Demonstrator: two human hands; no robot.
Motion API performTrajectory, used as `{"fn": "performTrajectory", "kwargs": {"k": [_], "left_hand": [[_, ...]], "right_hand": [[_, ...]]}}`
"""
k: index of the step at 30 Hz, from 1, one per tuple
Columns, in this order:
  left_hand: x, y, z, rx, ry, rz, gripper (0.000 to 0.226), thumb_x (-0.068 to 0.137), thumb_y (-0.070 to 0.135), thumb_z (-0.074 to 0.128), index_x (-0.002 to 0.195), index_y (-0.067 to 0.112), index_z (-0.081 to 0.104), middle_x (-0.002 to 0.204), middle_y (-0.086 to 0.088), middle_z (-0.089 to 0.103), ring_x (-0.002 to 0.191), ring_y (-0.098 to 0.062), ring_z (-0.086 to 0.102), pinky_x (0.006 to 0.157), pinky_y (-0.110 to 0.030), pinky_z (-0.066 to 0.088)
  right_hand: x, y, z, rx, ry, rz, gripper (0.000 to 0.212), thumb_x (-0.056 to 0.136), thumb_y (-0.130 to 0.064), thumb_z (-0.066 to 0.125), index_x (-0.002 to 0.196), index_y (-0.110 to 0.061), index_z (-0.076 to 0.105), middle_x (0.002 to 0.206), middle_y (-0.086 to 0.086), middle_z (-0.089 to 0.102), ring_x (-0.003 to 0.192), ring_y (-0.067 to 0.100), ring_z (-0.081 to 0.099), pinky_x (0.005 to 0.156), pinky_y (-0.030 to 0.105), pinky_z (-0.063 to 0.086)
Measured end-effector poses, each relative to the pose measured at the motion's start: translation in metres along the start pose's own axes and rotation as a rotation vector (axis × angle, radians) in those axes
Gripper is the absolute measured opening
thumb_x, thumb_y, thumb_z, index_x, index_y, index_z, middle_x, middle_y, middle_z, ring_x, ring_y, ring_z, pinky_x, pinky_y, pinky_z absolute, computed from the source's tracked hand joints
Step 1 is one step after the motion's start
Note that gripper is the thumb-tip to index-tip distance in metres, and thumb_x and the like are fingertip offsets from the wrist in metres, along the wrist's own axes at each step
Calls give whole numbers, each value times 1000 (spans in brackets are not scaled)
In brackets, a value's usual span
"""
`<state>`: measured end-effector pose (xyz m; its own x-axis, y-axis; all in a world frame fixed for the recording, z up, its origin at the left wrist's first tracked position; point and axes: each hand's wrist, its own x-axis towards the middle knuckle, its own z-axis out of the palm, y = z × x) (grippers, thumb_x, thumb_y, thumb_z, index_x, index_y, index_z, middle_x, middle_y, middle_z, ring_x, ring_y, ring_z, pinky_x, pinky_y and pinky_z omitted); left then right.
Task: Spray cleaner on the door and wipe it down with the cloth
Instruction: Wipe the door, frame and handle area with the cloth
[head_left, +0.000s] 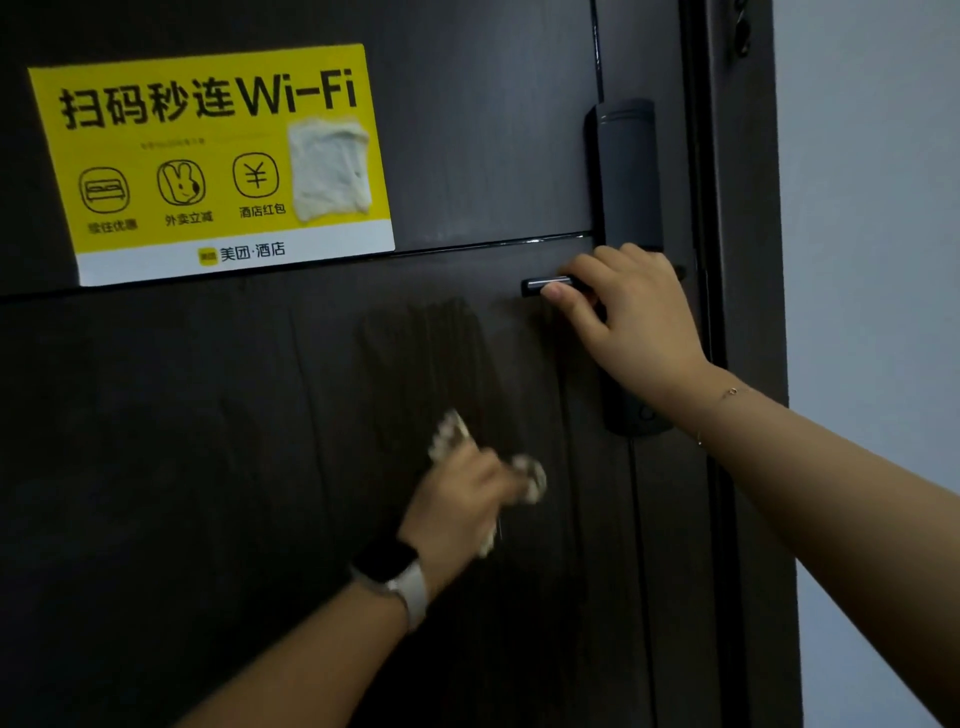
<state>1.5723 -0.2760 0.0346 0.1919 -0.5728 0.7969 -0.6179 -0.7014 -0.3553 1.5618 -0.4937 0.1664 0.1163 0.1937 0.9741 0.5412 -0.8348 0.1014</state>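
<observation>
A dark brown door (208, 415) fills the view. My left hand (460, 506), blurred by motion, presses a pale cloth (530, 475) against the door's lower panel; bits of cloth stick out above and to the right of the fingers. A damp, streaked patch (426, 343) shows on the panel just above it. My right hand (628, 322) grips the door handle (540, 286), with the fingers curled over the lever and the thumb under it. No spray bottle is in view.
A yellow Wi-Fi sticker (208, 156) with a torn white patch covers the upper panel. A dark lock plate (628, 176) runs down the door's right side behind the handle. The door frame (743, 260) and a pale wall (872, 208) lie to the right.
</observation>
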Motion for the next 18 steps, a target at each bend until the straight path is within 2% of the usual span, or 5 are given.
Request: {"fn": "performTrajectory", "kwargs": {"k": [5, 10, 13, 16, 18], "left_hand": [[-31, 16, 18, 25, -157, 104, 29, 79, 7, 51, 96, 16, 72, 84, 0, 60, 79, -14, 45, 70, -29, 39], [71, -44, -54, 29, 307, -322, 10, 78, 5, 68, 85, 9, 74, 75, -6, 54, 75, -23, 52, 68, -33, 41], [85, -49, -68, 22, 367, -398, 8, 79, 9, 70, 85, 8, 75, 76, -7, 55, 76, -17, 50, 68, -27, 37], [29, -19, -28, 15, 197, -178, 13, 82, 12, 62, 84, 12, 74, 74, -5, 58, 76, -13, 45, 74, -30, 40], [-25, 4, 6, 10, -84, 123, 19, 86, 17, 56, 84, 19, 74, 75, 1, 61, 77, -11, 46, 83, -32, 45]], "right_hand": [[1, 0, -1, 18, -18, 7, 45, 98, -49, 33, 97, -15, 63, 79, -9, 44, 77, 11, 38, 72, 25, 20], [1, 1, 1, 16, -3, 10, 47, 97, -50, 32, 96, -15, 63, 78, -6, 49, 77, 13, 41, 72, 28, 24], [0, 0, 2, 26, 21, 14, 46, 97, -49, 34, 95, -15, 64, 78, -9, 44, 76, 11, 38, 72, 26, 21], [-1, -1, 2, 34, 32, 19, 44, 97, -49, 35, 94, -15, 64, 77, -6, 47, 76, 16, 43, 71, 28, 23], [0, -2, 0, 36, 13, 29, 45, 96, -49, 35, 95, -15, 64, 78, -5, 48, 77, 17, 44, 73, 29, 25]]}}
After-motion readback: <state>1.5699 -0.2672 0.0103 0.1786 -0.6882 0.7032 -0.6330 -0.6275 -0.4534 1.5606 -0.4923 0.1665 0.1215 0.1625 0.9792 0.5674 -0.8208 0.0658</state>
